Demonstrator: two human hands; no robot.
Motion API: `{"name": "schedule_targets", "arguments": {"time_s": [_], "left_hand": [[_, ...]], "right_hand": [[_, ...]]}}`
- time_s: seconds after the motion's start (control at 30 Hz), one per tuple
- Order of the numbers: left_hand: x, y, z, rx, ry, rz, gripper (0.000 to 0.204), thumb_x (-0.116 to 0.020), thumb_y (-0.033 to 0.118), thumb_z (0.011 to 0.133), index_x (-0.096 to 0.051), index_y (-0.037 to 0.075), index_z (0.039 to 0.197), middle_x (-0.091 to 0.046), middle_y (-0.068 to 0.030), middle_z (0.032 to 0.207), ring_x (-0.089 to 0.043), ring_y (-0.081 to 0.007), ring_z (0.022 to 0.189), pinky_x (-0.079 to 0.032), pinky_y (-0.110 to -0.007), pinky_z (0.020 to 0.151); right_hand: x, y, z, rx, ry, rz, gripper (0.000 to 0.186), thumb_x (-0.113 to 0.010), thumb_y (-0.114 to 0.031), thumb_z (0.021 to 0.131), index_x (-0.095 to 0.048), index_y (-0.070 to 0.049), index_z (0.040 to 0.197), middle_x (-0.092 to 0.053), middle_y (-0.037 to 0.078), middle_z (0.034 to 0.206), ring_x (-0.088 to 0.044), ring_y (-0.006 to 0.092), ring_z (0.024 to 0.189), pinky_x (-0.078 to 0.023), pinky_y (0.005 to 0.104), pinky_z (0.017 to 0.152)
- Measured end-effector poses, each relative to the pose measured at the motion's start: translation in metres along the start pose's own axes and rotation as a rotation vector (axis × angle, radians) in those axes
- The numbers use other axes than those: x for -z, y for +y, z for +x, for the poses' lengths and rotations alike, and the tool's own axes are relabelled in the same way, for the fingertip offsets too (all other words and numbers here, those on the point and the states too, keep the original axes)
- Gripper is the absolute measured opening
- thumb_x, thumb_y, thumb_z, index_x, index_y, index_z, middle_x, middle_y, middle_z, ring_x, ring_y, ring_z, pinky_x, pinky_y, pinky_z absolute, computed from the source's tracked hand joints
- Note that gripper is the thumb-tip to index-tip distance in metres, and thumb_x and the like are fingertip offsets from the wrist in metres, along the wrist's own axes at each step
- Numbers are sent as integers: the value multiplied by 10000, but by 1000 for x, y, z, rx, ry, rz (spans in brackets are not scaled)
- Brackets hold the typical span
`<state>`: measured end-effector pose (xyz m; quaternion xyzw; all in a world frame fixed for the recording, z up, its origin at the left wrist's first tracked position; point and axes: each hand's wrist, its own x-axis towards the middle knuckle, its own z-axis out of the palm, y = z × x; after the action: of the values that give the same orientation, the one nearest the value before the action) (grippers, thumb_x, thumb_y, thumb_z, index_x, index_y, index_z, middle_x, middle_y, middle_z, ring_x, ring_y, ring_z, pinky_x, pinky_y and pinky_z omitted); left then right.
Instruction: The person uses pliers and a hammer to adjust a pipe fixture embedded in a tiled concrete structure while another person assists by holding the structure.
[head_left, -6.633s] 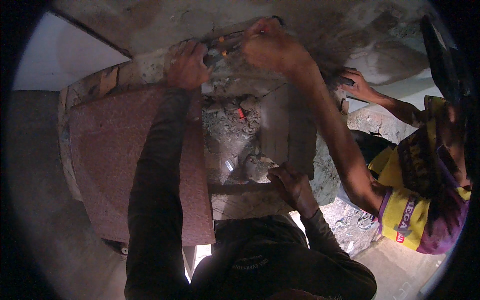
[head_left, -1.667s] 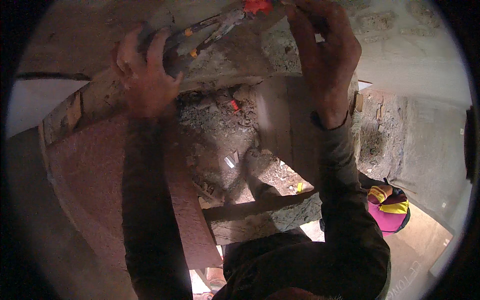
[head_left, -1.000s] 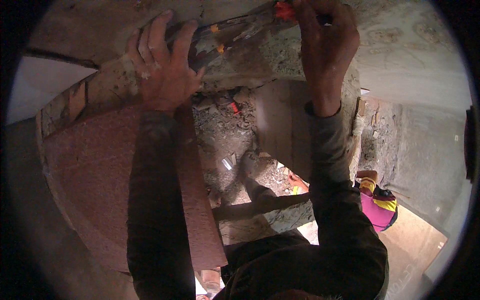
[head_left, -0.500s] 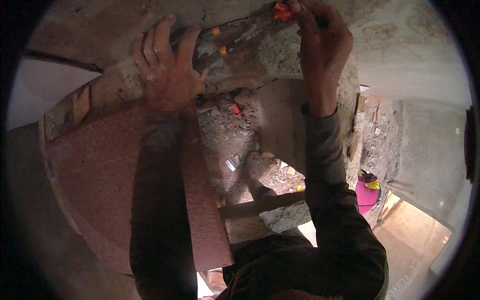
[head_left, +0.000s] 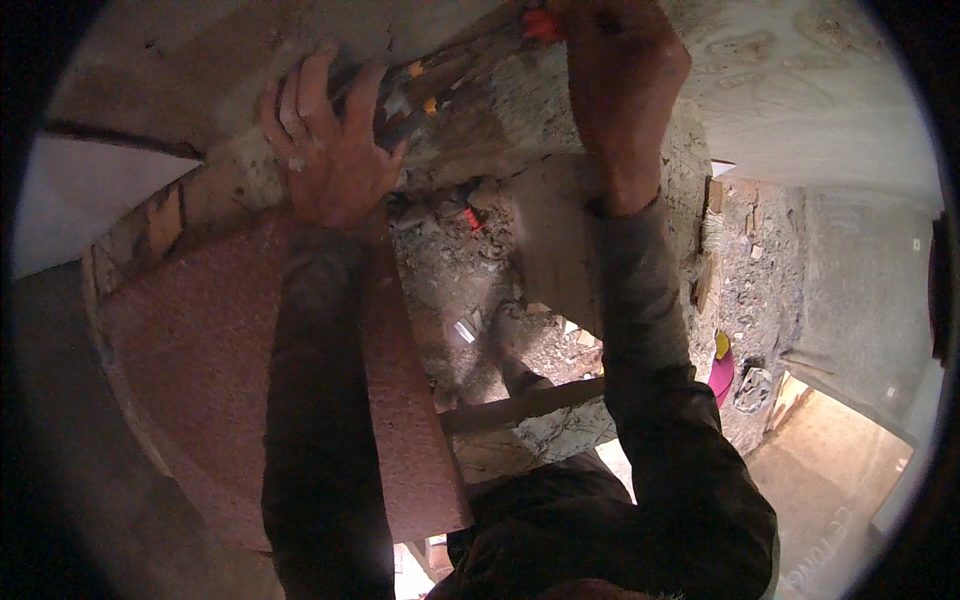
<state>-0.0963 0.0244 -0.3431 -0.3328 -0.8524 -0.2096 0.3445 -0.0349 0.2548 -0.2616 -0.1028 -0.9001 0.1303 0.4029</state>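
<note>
My left hand (head_left: 335,160) lies with its fingers spread over a dark, narrow bar-like strip against the rough concrete ledge. Grey smears mark its skin. Small orange bits (head_left: 430,105) show on the strip just right of the fingers. At the upper edge my right hand (head_left: 630,100) is closed, knuckles up, beside a bright red piece (head_left: 542,26) at the strip's far end. Its fingertips are partly hidden, so what they grip cannot be made out. The red piece is blurred and its kind is unclear.
A reddish-brown board (head_left: 200,370) lies under my left forearm. Between my arms, an opening shows rubble-strewn ground (head_left: 450,270) with a small red scrap (head_left: 473,218). A wooden beam (head_left: 530,405) crosses below. At right are a magenta and yellow item (head_left: 721,375) and a grey wall (head_left: 860,290).
My right hand has shifted slightly left, and the red piece with it. My left hand stays nearly in place. The view has moved a little, and less of the magenta item shows beside my right arm.
</note>
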Motion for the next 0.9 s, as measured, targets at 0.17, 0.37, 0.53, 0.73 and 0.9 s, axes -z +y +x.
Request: {"name": "schedule_targets", "arguments": {"time_s": [0.17, 0.37, 0.53, 0.73, 0.9], "left_hand": [[0, 4, 0, 32, -23, 76, 821, -950, 263, 462, -645, 216, 1222, -439, -115, 1423, -455, -363, 1300, -364, -597, 1090], [1, 9, 1, 34, -73, 119, 809, -951, 270, 492, -627, 202, 1230, -410, -144, 1430, -419, -389, 1319, -351, -621, 1094], [-1, 5, -1, -30, -55, 84, 812, -949, 274, 519, -609, 200, 1252, -389, -169, 1439, -401, -417, 1323, -331, -632, 1117], [4, 7, 2, -22, -89, 69, 817, -942, 275, 534, -597, 200, 1271, -385, -181, 1455, -403, -422, 1331, -307, -642, 1130], [-7, 6, 1, -30, -50, 96, 820, -936, 269, 546, -589, 202, 1285, -401, -181, 1449, -403, -412, 1349, -301, -644, 1125]], "right_hand": [[3, -4, 0, -74, -179, 125, 180, -786, -203, 827, -760, -75, 951, -711, 192, 972, -697, 296, 903, -533, 466, 824], [42, 26, -10, -175, -119, 330, 178, -619, -189, 979, -742, -64, 952, -705, 169, 931, -647, 372, 832, -525, 441, 726], [126, 131, -66, -99, -12, 66, 206, -606, -159, 1030, -719, -1, 1097, -709, 112, 986, -649, 168, 900, -516, 304, 833], [268, 241, -157, -383, -171, -622, 213, -589, -182, 1025, -699, -6, 1073, -696, 166, 1007, -661, 342, 923, -515, 366, 830], [330, 381, -296, -480, -269, -503, 196, -584, -171, 997, -665, -33, 1109, -683, 185, 1006, -653, 376, 923, -515, 419, 832]]}}
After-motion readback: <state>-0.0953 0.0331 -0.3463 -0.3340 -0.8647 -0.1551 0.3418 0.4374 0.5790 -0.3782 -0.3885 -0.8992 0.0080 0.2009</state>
